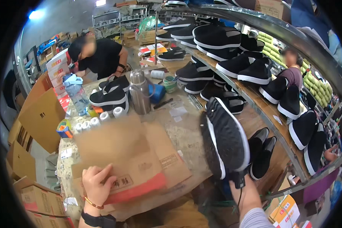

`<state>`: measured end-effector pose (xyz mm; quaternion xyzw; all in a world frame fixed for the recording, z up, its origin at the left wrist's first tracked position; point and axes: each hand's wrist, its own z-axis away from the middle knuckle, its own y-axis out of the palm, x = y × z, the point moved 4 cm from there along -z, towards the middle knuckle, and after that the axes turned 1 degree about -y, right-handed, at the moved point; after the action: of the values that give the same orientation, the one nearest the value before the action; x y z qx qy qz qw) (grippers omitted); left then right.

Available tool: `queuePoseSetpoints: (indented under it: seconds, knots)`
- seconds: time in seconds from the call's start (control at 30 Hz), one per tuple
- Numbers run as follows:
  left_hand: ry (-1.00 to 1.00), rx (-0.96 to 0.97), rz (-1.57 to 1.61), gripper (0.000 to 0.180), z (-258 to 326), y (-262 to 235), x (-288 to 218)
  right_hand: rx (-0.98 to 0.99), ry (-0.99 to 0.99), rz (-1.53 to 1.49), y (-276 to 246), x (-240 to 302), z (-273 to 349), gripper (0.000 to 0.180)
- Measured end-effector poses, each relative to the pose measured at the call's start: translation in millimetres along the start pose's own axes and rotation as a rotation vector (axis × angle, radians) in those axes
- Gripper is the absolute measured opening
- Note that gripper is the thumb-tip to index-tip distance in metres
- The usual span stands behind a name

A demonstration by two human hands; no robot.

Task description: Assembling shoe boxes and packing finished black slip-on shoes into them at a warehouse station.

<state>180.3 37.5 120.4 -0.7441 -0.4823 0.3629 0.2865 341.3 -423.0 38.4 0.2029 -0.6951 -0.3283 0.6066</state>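
Note:
My left hand [97,181] lies on a flattened brown cardboard piece [140,150] with a red stripe, its thumb and forefinger apart. Held upright in my right hand [234,186] is what looks like a pair of black shoes [225,133] with white-edged soles, a dark tread facing me. The shoes hide most of that hand's fingers. A small black device [237,179] sits at my right wrist. The cardboard spreads over the front of the cluttered worktable [190,133], and its far part is blurred.
A metal-framed shelf [254,97] with many black slip-on shoes [216,36] runs along the right. Behind the cardboard stand a steel flask [140,93], a blue water bottle [76,93] and white thread spools [95,121]. A co-worker [98,55] leans over the far left. Cartons [41,199] stand lower left.

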Motion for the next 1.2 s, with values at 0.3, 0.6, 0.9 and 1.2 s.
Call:
queuePoseSetpoints:
  seconds: [0.3, 0.6, 0.9, 1.2]
  knots:
    - [-0.009, -0.142, 0.080, 0.033, 16, 21, -30, 0.335, 0.277, -0.471, 113, -91, 120, 0.023]
    - [-0.035, -0.277, 0.478, 0.056, 1, -31, -41, 0.522, 0.269, -0.066, 142, -88, 168, 0.030]
    - [0.190, -0.058, 0.083, 0.018, 62, 28, 11, 0.936, -0.952, 0.921, 270, -101, 160, 0.031]
    - [-0.413, -0.198, 0.384, 0.095, 56, -4, 118, 0.515, -0.477, 1.254, 168, -150, 59, 0.024]
